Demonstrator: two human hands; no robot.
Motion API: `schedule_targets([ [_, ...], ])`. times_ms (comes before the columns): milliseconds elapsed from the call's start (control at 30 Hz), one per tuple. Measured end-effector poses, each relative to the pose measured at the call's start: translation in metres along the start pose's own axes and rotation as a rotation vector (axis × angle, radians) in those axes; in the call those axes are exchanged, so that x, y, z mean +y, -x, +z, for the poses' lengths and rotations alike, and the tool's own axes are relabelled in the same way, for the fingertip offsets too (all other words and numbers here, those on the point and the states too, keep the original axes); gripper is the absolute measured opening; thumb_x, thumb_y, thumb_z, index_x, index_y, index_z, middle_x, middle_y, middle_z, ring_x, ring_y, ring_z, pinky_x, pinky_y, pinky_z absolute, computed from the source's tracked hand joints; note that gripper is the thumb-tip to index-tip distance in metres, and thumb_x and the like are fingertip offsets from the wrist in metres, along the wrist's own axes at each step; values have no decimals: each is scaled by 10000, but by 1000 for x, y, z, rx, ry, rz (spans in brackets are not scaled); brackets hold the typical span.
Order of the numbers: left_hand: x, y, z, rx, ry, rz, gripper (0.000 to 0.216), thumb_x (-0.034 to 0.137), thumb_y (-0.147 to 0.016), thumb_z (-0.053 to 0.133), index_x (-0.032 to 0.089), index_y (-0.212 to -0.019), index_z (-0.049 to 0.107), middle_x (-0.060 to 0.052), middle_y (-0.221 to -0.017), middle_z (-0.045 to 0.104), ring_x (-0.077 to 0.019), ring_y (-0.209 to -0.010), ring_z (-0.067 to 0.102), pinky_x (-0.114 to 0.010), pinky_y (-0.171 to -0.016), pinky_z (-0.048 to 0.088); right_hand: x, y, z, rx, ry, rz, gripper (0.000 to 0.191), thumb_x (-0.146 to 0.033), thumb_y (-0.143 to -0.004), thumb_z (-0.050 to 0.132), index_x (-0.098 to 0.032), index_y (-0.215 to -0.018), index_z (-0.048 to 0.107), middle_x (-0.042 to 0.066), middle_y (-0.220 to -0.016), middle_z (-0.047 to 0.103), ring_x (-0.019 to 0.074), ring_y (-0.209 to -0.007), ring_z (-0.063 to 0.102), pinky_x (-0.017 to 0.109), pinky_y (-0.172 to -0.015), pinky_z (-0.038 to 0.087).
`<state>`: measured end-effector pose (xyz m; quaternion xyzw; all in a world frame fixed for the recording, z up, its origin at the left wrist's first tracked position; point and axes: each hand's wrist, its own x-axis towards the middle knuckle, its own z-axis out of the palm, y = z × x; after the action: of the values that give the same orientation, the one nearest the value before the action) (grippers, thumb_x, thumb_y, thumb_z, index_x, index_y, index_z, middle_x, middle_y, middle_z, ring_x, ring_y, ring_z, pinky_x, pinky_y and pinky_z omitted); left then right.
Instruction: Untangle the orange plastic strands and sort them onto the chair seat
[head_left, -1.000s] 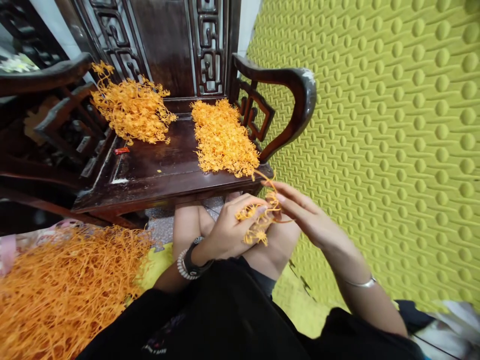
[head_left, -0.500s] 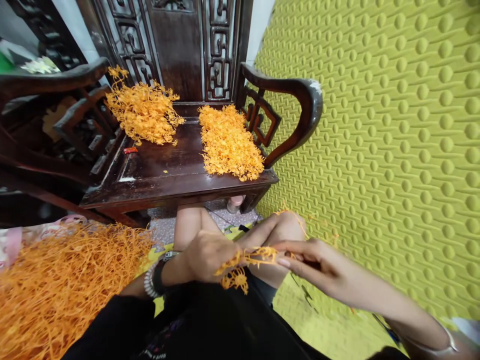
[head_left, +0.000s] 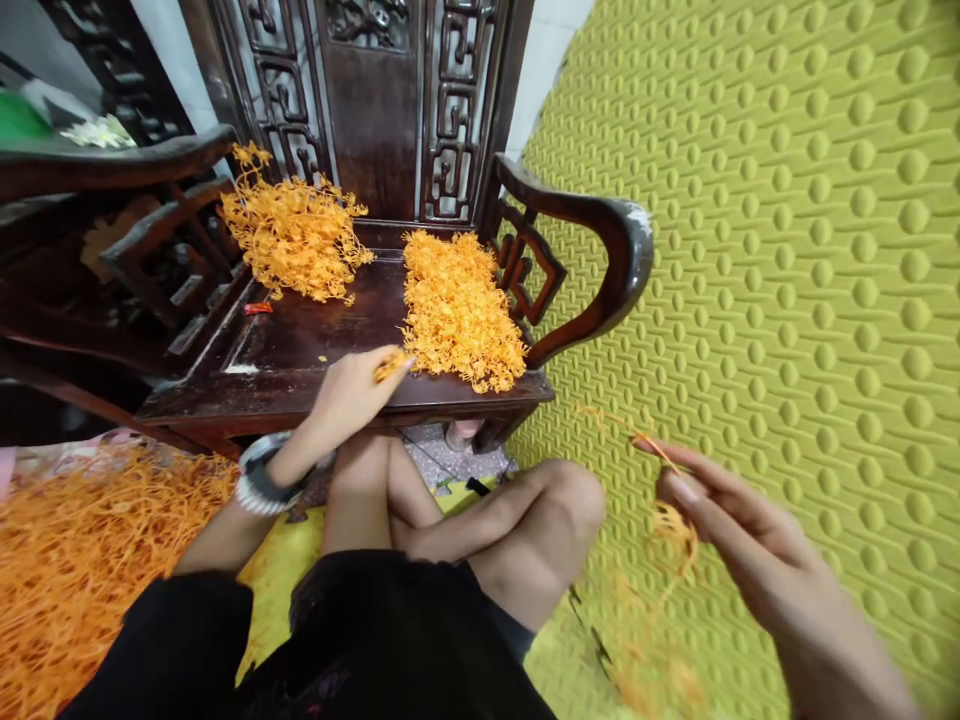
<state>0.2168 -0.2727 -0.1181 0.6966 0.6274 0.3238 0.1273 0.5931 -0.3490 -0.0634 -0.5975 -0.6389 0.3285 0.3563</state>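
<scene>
My left hand (head_left: 349,392) is closed around a small bunch of orange frilly pieces (head_left: 388,367), just over the front edge of the chair seat. Its fingertips are close to the near left corner of a neat block of orange frilly pieces (head_left: 461,310); whether they touch it I cannot tell. Out to the right, over the yellow mat, my right hand (head_left: 757,550) pinches a thin orange strand (head_left: 673,530) between thumb and fingers. Frilly bits dangle from that strand, blurred lower down. A looser orange pile (head_left: 300,240) lies on the seat's left side.
A dark carved wooden chair (head_left: 360,335) stands before me, with a red wrapper (head_left: 258,309) on its seat. A large heap of orange strands (head_left: 105,570) lies at my left. Yellow bumpy matting (head_left: 750,300) fills the right side. My crossed legs (head_left: 510,530) are below.
My hands have drawn apart. The left went forward to the chair seat with a small orange bunch; the right moved out to the right with the strand.
</scene>
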Motion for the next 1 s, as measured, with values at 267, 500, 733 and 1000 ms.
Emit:
schedule_targets([
  [267, 6, -89, 68, -107, -217, 146, 520, 613, -768, 642, 144, -968, 540, -146, -1018, 587, -299, -945, 569, -411, -830, 467, 20, -22, 18, -52, -260, 130, 444, -474, -810, 682, -272, -1204, 656, 11, -737, 662, 137, -666, 614, 196, -605, 536],
  [500, 0, -88, 93, 44, -51, 148, 668, 631, -846, 529, 63, -1182, 425, -235, -1210, 484, -332, -1176, 474, -469, -1033, 396, 32, -33, 20, -97, -360, 171, 440, -468, -824, 672, -249, -1203, 633, -6, -671, 650, 129, -616, 608, 192, -565, 518],
  [733, 49, -45, 68, 55, 330, 381, 451, 533, -888, 544, 192, -1171, 461, -124, -1288, 523, -240, -1245, 474, -412, -1081, 370, 10, -45, 44, -144, -449, 48, 389, -437, -841, 672, -262, -1183, 607, -43, -633, 560, 81, -546, 507, 162, -503, 435],
  [1000, 97, 11, 50, -573, 338, 535, 396, 450, -1001, 309, 179, -936, 591, -46, -922, 618, -180, -896, 536, -353, -885, 428, -14, -56, 82, -295, -494, -16, 423, -413, -808, 708, -228, -1123, 494, -66, -588, 545, 73, -422, 445, 185, -402, 363],
])
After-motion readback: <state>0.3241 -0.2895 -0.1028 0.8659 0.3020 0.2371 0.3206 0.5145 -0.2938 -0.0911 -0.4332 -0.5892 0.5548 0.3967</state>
